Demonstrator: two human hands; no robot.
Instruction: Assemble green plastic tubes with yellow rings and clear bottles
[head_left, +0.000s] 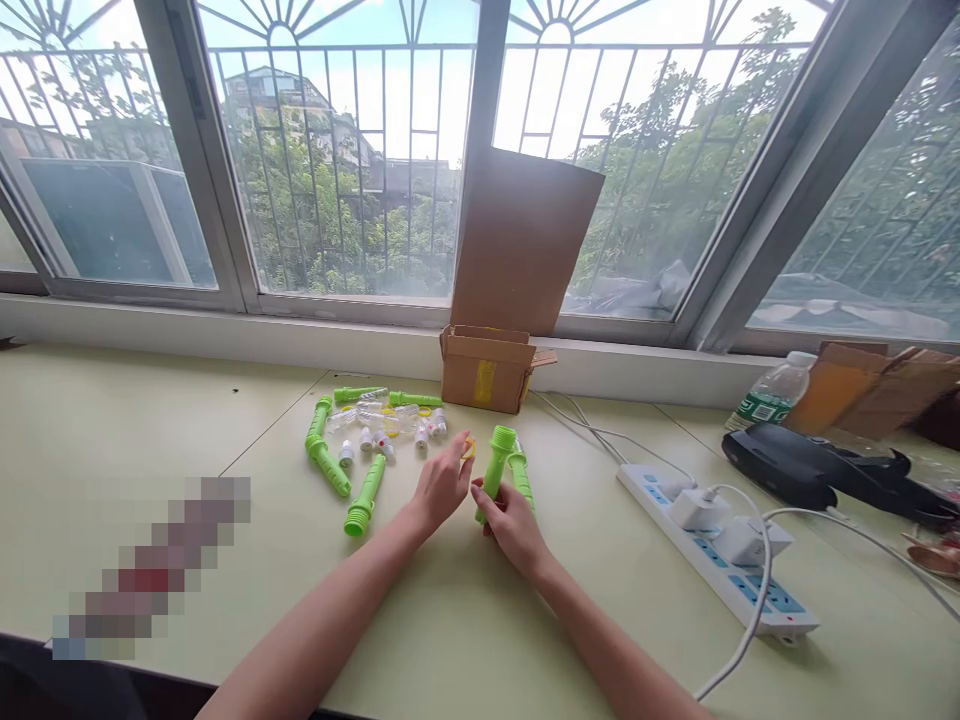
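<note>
My right hand (511, 522) grips a green plastic tube (496, 465) upright by its lower end, its threaded mouth pointing up; a second green tube (520, 475) lies just behind it. My left hand (442, 482) pinches a small yellow ring (469, 447) between thumb and fingertips, right beside the tube's top. On the pale table (150, 440) to the left lie several more green tubes (324, 455), one of them (365, 496) nearest my left hand, plus small clear and white caps (390, 425) and yellow rings.
An open cardboard box (486, 368) stands against the window sill behind the parts. A white power strip (720, 560) with chargers and cables runs along the right. Farther right are a water bottle (772, 392), a black device (810, 465) and more cardboard (877, 385).
</note>
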